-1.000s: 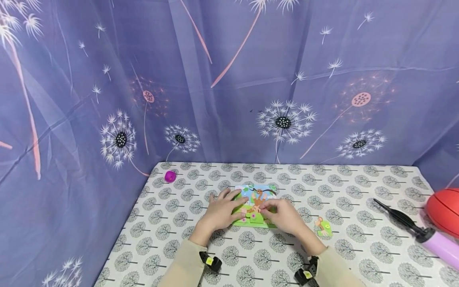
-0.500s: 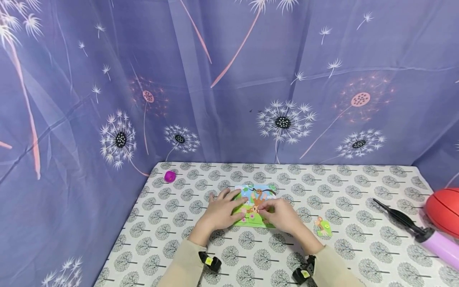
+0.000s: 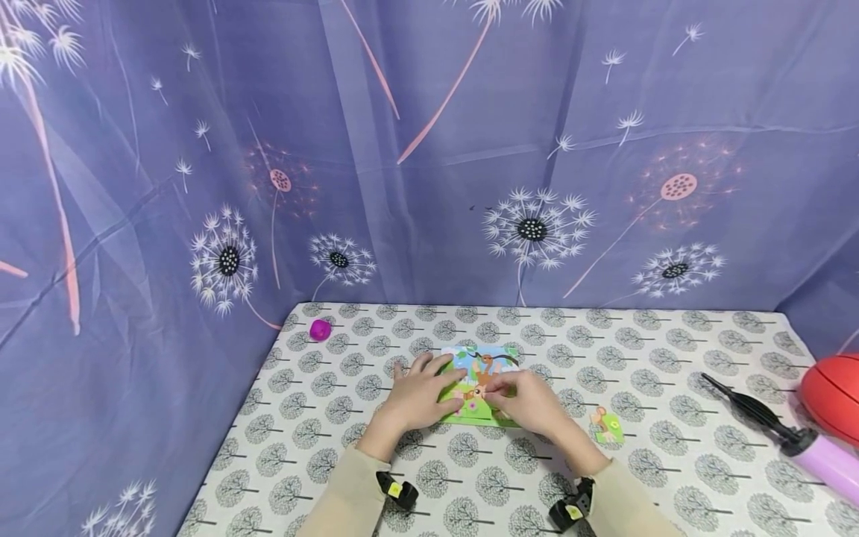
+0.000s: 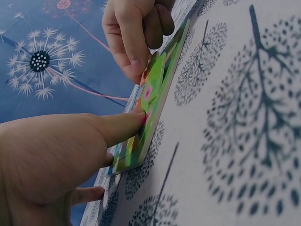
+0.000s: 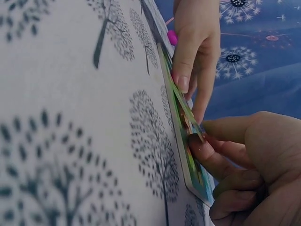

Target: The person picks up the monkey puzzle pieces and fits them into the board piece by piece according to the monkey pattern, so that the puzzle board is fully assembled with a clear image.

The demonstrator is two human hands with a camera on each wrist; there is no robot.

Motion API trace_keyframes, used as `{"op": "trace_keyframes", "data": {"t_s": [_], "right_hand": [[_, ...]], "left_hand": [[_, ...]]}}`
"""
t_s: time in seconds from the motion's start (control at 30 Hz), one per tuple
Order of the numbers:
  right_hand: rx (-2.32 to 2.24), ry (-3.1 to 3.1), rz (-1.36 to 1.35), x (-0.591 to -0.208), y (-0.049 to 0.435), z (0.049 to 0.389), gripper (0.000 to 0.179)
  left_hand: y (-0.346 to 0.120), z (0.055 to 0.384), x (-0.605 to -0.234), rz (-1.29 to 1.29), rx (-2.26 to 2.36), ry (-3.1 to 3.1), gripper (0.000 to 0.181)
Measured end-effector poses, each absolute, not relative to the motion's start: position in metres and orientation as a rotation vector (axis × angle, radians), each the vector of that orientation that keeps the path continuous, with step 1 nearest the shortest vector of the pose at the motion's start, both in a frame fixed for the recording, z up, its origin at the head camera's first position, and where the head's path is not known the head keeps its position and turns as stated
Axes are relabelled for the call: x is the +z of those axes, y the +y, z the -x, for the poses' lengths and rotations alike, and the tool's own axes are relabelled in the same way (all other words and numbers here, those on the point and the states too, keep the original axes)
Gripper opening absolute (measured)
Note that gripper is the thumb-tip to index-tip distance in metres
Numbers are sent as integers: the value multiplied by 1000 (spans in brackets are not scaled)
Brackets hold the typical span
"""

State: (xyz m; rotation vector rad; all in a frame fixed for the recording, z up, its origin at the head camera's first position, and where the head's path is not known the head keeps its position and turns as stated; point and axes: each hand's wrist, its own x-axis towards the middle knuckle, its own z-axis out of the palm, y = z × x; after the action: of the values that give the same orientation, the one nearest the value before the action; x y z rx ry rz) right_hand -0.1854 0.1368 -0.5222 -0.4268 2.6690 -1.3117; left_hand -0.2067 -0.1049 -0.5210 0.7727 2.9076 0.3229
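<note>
A flat jigsaw puzzle (image 3: 496, 350) with a brown cartoon animal, blue sky and green grass lies mid-table. My left hand (image 3: 417, 394) rests over its left side with fingers spread. In the left wrist view, the left thumb (image 4: 124, 127) presses on the green part near a pink flower. My right hand (image 3: 530, 405) pinches the edge of a green puzzle piece (image 4: 157, 75) between thumb and fingers. As the right wrist view shows, that piece (image 5: 186, 106) is tilted, its pinched end raised off the board. To the right lies a loose puzzle piece (image 3: 608, 425), green and brown.
A small magenta object (image 3: 320, 330) sits at the table's far left. On the right are a hand pump (image 3: 798, 440) with a lilac barrel and black nozzle, and a red ball (image 3: 835, 391). A purple dandelion-print curtain (image 3: 436, 224) hangs behind the tree-patterned cloth (image 3: 376, 477).
The green piece in my right hand has come down closer to the board, and the right hand has shifted very slightly. My left hand stays in place on the puzzle.
</note>
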Motion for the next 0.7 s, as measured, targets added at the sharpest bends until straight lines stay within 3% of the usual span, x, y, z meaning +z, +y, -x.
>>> {"op": "trace_keyframes", "data": {"t_s": [0.7], "right_hand": [[-1306, 2802, 278, -513, 214, 167, 17]], "left_hand": [[-83, 204, -528, -637, 302, 3006, 58]]}}
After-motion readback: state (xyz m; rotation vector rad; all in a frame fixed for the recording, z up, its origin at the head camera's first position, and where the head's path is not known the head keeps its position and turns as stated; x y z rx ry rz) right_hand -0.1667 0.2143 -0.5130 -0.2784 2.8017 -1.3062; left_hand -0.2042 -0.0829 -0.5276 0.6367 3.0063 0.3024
